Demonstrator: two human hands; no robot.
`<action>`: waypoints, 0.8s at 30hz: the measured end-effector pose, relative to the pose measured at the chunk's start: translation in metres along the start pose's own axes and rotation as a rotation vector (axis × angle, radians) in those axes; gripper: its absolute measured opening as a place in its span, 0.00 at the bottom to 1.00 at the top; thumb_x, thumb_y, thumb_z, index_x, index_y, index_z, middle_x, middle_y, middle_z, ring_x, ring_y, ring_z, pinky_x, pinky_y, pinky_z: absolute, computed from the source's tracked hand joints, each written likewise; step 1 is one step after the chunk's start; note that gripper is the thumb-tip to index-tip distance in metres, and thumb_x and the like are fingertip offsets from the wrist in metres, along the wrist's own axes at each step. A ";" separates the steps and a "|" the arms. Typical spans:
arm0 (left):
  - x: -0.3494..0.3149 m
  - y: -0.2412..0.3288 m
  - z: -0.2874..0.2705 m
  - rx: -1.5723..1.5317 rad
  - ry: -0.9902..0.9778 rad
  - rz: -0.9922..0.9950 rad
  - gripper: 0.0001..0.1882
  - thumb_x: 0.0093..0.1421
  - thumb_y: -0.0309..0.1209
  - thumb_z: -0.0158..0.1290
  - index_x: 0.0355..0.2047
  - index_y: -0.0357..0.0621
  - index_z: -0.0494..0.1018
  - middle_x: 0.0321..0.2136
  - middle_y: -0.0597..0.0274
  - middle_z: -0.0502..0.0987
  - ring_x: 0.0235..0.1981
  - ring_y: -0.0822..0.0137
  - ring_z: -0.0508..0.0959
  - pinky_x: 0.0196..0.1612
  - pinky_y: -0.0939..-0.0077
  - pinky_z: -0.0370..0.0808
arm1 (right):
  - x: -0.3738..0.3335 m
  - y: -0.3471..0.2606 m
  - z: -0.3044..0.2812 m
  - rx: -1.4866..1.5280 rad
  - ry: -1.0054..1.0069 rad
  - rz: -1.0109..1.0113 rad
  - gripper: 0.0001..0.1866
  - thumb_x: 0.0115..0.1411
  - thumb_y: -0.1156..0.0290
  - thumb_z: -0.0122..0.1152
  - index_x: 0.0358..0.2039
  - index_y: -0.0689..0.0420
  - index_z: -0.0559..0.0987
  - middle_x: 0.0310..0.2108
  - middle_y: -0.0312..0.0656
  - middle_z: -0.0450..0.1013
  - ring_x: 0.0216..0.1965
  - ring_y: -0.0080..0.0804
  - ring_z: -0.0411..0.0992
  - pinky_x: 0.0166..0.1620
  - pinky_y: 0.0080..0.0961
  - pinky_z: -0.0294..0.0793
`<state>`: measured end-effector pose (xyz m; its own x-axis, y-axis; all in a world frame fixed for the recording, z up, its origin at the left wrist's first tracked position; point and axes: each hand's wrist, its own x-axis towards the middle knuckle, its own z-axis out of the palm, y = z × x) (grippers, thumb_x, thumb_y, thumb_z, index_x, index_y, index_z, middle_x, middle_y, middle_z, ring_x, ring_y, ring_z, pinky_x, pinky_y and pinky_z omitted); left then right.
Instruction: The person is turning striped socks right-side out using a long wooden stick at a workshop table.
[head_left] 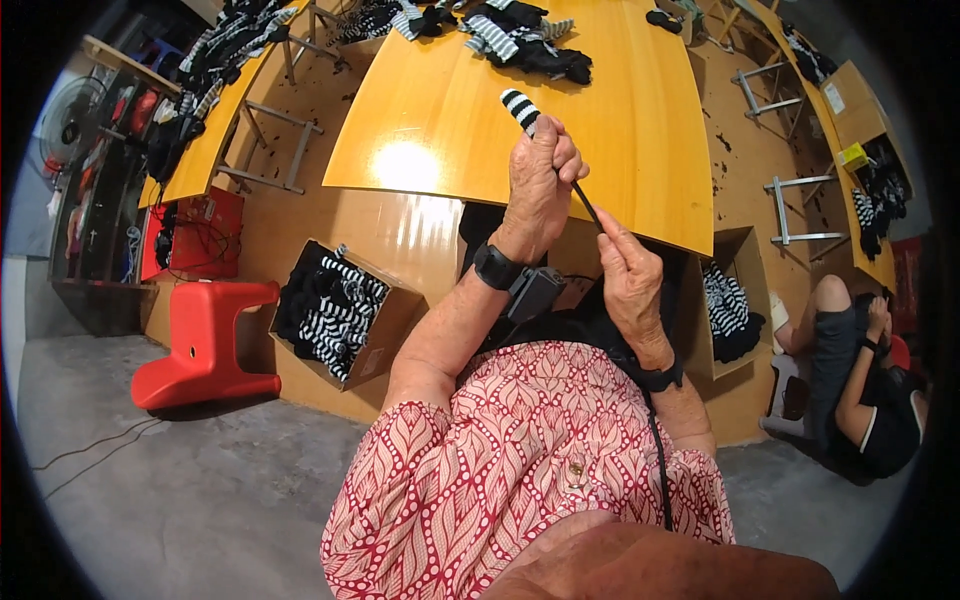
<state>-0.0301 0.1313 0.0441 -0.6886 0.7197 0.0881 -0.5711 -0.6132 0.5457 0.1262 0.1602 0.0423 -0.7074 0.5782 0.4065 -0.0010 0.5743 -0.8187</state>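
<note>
Black-and-white striped knitted sock sticks up out of your left hand, fisted tight around it above the yellow wooden table; your right hand, just below, pinches its thin black tail.

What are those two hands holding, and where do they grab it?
The left hand grips a black-and-white striped sock around its middle, the striped end sticking out above the fist. The right hand pinches its thin black lower end.

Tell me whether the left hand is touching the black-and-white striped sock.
Touching. The head view shows the left hand closed in a fist around the black-and-white striped sock, whose striped tip sticks out above the fingers.
</note>
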 end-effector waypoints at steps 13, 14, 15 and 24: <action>-0.013 -0.011 -0.001 0.123 -0.024 -0.098 0.17 0.67 0.48 0.46 0.38 0.46 0.66 0.17 0.75 0.60 0.16 0.77 0.60 0.26 0.81 0.63 | 0.010 0.007 0.016 0.066 0.127 -0.004 0.10 0.62 0.74 0.55 0.41 0.65 0.78 0.32 0.55 0.77 0.35 0.41 0.78 0.38 0.28 0.75; -0.012 -0.003 -0.008 0.154 -0.056 -0.091 0.20 0.67 0.50 0.45 0.41 0.45 0.66 0.19 0.73 0.63 0.19 0.76 0.63 0.29 0.79 0.66 | 0.013 0.008 0.016 0.092 0.110 -0.044 0.10 0.62 0.74 0.55 0.41 0.65 0.78 0.33 0.55 0.77 0.35 0.41 0.78 0.39 0.28 0.75; -0.013 0.005 -0.003 0.137 -0.021 -0.073 0.23 0.66 0.53 0.43 0.45 0.45 0.65 0.23 0.70 0.67 0.23 0.73 0.67 0.34 0.76 0.68 | 0.015 0.009 0.014 0.150 0.071 0.026 0.11 0.62 0.74 0.54 0.42 0.64 0.79 0.27 0.44 0.77 0.29 0.32 0.76 0.33 0.23 0.73; 0.030 0.045 0.003 -0.260 -0.129 0.003 0.19 0.68 0.46 0.44 0.47 0.43 0.67 0.31 0.65 0.72 0.30 0.71 0.73 0.38 0.75 0.71 | 0.008 0.006 -0.025 0.718 -0.225 0.444 0.14 0.65 0.74 0.52 0.48 0.62 0.78 0.21 0.25 0.65 0.20 0.10 0.59 0.23 0.10 0.57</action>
<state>-0.0755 0.1264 0.0742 -0.6370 0.7434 0.2040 -0.6762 -0.6659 0.3152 0.1383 0.1822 0.0510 -0.8707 0.4902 -0.0384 -0.0836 -0.2245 -0.9709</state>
